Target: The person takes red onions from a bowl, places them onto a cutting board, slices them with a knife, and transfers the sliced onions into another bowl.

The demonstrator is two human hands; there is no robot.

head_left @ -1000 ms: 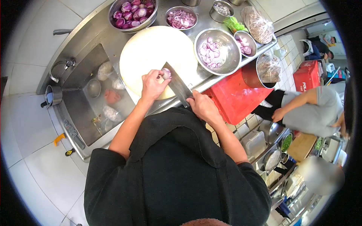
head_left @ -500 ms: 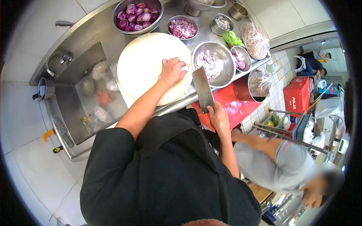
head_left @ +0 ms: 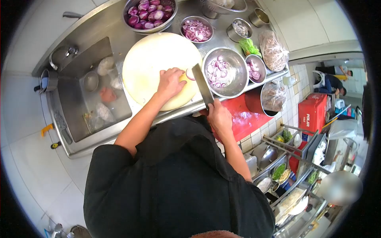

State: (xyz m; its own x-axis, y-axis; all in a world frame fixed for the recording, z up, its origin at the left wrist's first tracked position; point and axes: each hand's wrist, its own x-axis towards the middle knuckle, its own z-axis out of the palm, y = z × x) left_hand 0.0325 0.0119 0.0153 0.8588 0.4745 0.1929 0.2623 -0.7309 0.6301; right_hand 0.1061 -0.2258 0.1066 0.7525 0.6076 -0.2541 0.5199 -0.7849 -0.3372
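Note:
My right hand [head_left: 219, 116] is wrapped around the handle of a cleaver [head_left: 203, 86]. The blade stands over the right edge of a round, pale cutting board [head_left: 147, 59], close beside a piece of cut red onion [head_left: 191, 74]. On the board lies my left hand [head_left: 170, 83], thumb and fingers apart, fingertips near the onion's left side. Just right of the blade, a steel bowl [head_left: 237, 75] holds sliced onion rings [head_left: 218, 70].
Behind the board are a bowl of whole red onions [head_left: 150, 15] and a bowl of sliced ones [head_left: 196, 31]. A sink [head_left: 119, 126] lies left. Bagged food [head_left: 273, 51] stands right, above a red surface [head_left: 246, 119]. A co-worker's blurred head [head_left: 341, 187] shows lower right.
The cleaver has moved left, from over the bowl's edge to beside the onion, its blade now more edge-on. My left hand has shifted left. The co-worker in grey has moved away from beside me.

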